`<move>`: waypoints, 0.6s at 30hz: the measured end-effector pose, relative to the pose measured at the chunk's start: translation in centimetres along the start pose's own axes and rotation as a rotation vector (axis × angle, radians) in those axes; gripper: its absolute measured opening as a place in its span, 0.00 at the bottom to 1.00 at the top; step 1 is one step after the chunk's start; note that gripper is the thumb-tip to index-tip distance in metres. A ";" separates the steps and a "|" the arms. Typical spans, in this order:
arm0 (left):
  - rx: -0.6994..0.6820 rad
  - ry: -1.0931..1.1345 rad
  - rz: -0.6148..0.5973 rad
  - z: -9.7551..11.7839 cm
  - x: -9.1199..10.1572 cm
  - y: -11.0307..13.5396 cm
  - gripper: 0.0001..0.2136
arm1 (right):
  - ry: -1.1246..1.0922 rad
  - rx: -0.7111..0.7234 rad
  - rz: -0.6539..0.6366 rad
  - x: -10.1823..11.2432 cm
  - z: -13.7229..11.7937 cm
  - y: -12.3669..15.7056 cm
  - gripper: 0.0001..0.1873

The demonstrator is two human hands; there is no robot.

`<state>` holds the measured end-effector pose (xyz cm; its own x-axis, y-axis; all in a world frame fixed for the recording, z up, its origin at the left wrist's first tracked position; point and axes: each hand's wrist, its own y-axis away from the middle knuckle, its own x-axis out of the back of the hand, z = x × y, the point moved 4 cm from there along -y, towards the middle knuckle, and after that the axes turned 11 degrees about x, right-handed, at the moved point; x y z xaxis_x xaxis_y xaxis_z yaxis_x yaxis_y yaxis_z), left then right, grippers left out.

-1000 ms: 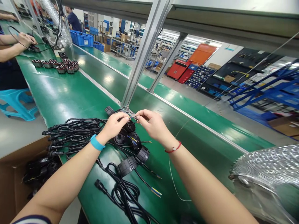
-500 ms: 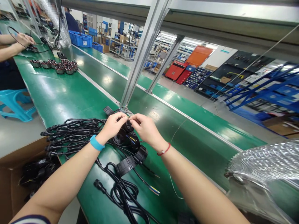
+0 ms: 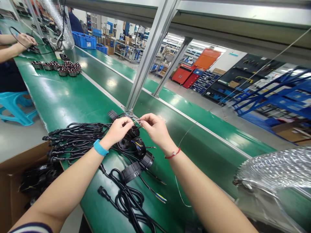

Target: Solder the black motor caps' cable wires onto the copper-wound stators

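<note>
My left hand point(image 3: 119, 130), with a blue band at the wrist, pinches a thin wire point(image 3: 135, 122) between thumb and forefinger. Just to its right, my right hand point(image 3: 155, 132) is also closed in a pinch on the thin wire, a small gap between the two sets of fingertips. Below them lie black round housings point(image 3: 124, 143) with coloured wire ends point(image 3: 139, 144) poking out. A black threaded ring point(image 3: 131, 172) leans by another black cap point(image 3: 147, 160). Stripped cable ends point(image 3: 160, 197) point right on the green bench.
Bundled black cables point(image 3: 80, 137) lie left of my hands, and a coiled cable point(image 3: 128, 200) lies in front. A cardboard box point(image 3: 12, 191) stands lower left. A metal post point(image 3: 148, 58) rises behind; a foil duct point(image 3: 274, 168) is at right. A co-worker's hands point(image 3: 25, 41) are far left.
My right hand has shifted slightly right, away from my left hand, so a bit of wire now shows between the fingertips. My left hand stays nearly in place.
</note>
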<state>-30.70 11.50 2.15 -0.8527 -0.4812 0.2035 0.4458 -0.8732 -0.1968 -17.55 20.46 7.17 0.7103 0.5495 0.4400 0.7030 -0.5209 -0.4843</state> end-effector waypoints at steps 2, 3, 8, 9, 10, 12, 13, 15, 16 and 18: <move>-0.004 -0.010 -0.006 0.1 0.0 0.0 0.11 | 0.069 0.050 -0.022 -0.3 -0.3 -0.1 0.05; -0.002 -0.012 -0.005 0.1 0.0 0.0 0.11 | 0.095 0.070 -0.029 -0.3 -0.5 -0.1 0.05; 0.008 -0.017 -0.001 0.1 0.0 0.0 0.11 | 0.153 0.128 -0.050 -0.1 -1.0 0.0 0.05; 0.006 -0.019 -0.002 0.1 0.0 0.0 0.11 | 0.163 0.138 -0.058 -0.1 -1.1 0.0 0.05; 0.005 -0.021 -0.004 0.1 0.0 0.0 0.11 | 0.173 0.146 -0.068 0.0 -1.1 0.0 0.05; 0.002 -0.028 -0.008 0.1 0.0 0.0 0.11 | 0.203 0.163 -0.097 0.0 -1.1 0.0 0.05; 0.000 -0.030 -0.009 0.1 -0.1 0.0 0.11 | 0.225 0.175 -0.119 0.0 -1.2 0.0 0.05; -0.002 -0.033 -0.007 0.1 -0.1 0.1 0.11 | 0.296 0.206 -0.178 0.0 -1.4 -0.2 0.06; -0.002 -0.034 -0.007 0.1 -0.1 0.1 0.11 | 0.341 0.221 -0.214 0.1 -1.6 -0.3 0.07; 0.003 -0.035 -0.009 0.1 -0.1 0.1 0.11 | 0.421 0.239 -0.302 0.2 -2.0 -0.4 0.08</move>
<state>-30.60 11.44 2.18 -0.8467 -0.4754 0.2389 0.4387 -0.8779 -0.1922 -17.66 19.48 8.98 0.4668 0.3182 0.8252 0.8841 -0.1917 -0.4262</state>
